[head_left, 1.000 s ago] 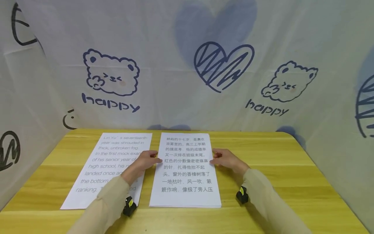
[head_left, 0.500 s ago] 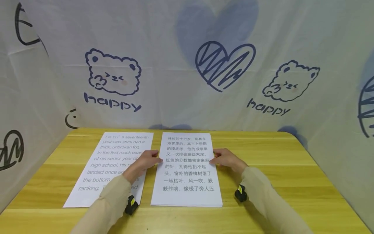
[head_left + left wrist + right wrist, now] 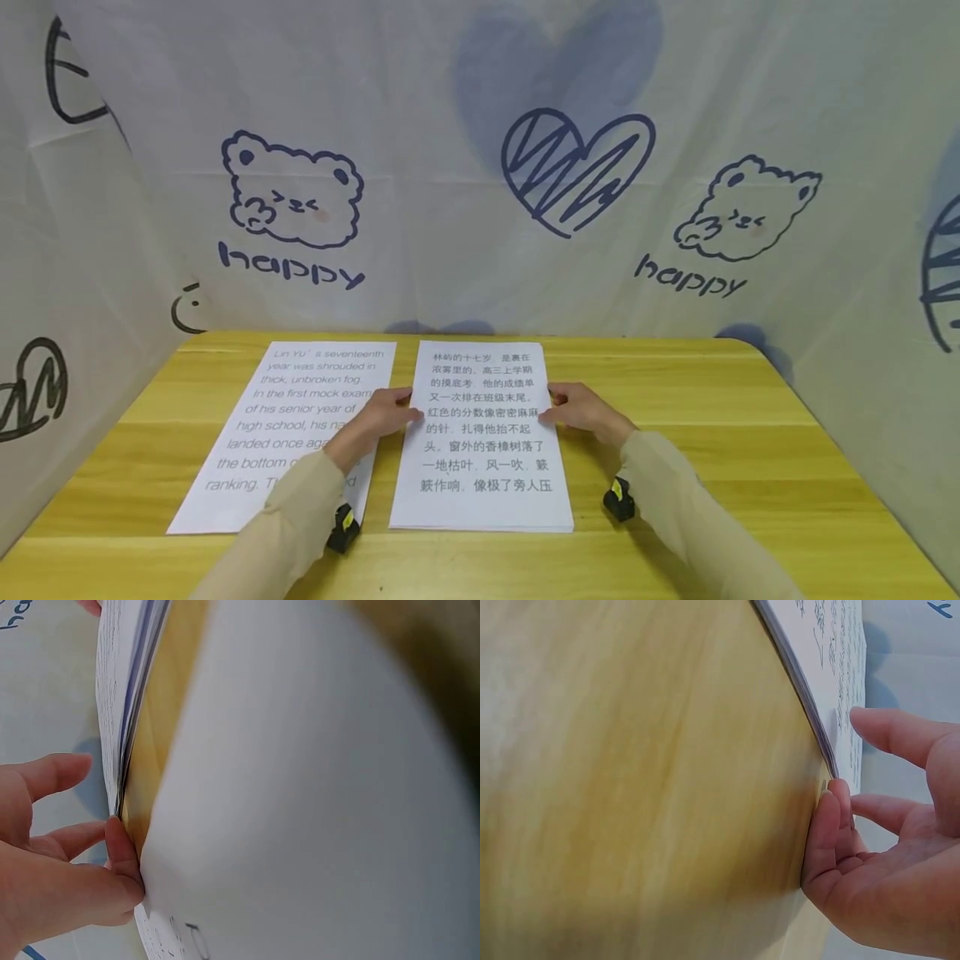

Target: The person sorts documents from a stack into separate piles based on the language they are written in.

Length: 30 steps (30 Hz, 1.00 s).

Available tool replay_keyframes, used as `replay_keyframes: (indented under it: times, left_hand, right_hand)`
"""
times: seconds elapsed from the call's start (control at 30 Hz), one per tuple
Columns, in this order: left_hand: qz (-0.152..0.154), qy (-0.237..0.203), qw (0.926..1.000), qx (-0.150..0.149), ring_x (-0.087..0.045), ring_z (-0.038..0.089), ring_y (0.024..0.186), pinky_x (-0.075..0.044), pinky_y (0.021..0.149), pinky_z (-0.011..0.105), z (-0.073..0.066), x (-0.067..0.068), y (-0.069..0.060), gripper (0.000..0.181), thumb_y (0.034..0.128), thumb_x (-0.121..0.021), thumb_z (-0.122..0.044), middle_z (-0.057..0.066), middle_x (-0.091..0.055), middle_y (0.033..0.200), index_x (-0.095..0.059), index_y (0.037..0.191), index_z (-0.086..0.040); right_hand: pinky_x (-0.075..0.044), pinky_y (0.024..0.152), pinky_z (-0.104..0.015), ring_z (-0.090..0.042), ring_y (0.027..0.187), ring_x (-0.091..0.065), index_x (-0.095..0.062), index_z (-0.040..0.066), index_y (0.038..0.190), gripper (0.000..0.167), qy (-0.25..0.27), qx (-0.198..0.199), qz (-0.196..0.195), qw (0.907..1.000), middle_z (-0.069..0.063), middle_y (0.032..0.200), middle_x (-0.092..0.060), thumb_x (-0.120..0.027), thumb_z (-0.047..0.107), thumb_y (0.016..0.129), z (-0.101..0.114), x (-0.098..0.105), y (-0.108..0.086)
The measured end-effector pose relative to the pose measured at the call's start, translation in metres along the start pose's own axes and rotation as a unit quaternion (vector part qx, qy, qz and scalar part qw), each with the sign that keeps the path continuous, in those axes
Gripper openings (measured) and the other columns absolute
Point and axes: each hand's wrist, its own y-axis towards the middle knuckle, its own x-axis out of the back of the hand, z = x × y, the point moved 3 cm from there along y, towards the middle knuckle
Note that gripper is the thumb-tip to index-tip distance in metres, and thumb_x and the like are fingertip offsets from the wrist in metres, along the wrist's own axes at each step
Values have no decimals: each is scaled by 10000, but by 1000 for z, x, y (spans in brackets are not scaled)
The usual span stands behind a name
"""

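The paper stack (image 3: 483,454) is being flanked by the left hand (image 3: 381,417) and the right hand (image 3: 588,410), neither being nearer; its long axis is being noted front to back. Its long edges are being touched by loose fingers, nothing being gripped. White sheets, dark Chinese print uppermost, are being borne by the wooden table (image 3: 750,450).

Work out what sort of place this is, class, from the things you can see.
Probably a makeshift desk booth, perhaps for filming: a wood-grain table stands before pale, creased, cartoon-patterned cloth, with a stack of printed paper lying on it.
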Motion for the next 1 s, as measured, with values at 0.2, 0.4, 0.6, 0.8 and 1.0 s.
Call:
replay_keyframes:
  times: [0.2,0.4,0.6,0.8,1.0]
  left_hand:
    - [-61,65,9999,74,-348,381,1344,-294,1097,475,2,-1,0,632,929,-590,-96,255,-352,1474,-303,1468,63]
    - [-231,365,9991,52,-321,407,1352,-299,1093,475,-1,-3,2,639,917,-603,-132,263,-319,1487,-324,1457,63]
    - [-475,525,9975,80,-319,426,1345,-319,1077,496,-4,-6,-1,642,912,-613,-154,273,-308,1487,-338,1450,61]
    - [-425,483,9979,-10,-339,410,1339,-336,1067,494,-7,-8,-3,652,915,-604,-125,287,-241,1510,-302,1452,89]
    - [-711,328,9966,-245,-343,399,1343,-374,1044,477,-10,-10,-2,571,934,-546,-96,252,-305,1499,-345,1441,75]
  right_hand:
    - [-353,650,-264,-204,802,-444,-600,23,1278,456,3,12,14,10000,-82,908,-446,-707,81,838,3,-2,-1]
    - [-358,678,-283,-217,840,-457,-633,33,1233,405,-84,93,-8,9999,-86,930,-482,-710,84,839,4,-2,-1]
    - [-409,886,-395,-247,968,-520,-559,21,1342,512,-349,283,-92,9989,-77,1086,-630,-697,81,853,4,-6,0]
    - [-400,949,-436,-247,977,-545,-521,30,1377,533,-392,357,-93,9986,-69,1082,-653,-673,80,869,7,-9,-2]
    - [-418,893,-426,-260,964,-542,-513,37,1389,531,-250,416,-377,9981,-102,1066,-619,-657,82,880,7,-7,-5]
